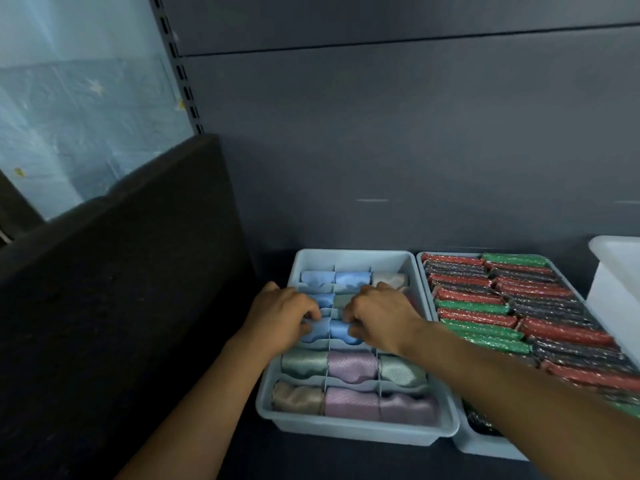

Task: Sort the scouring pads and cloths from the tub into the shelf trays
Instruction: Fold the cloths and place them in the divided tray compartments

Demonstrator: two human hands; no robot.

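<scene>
Cloth tray (349, 429) left — pad tray (481, 445) touching right, tub (613, 271) beyond.

Matt plastic tray (349, 426), sheeny cloths (351, 367)

Both forearms reach forward; left hand (284, 315), right hand (377, 313) palm-down, close together; fingers curled, each gripping one end of blue cloth roll (329, 330)

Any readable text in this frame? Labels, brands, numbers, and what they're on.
None readable.
Yellow stickers on the pale panel: too small and blurred to read.
Scouring pads in the right tray: shiny wrappers, no legible print.
Blue cloth held by the left hand and right hand: no tag shows.
White tub: blank side.
</scene>
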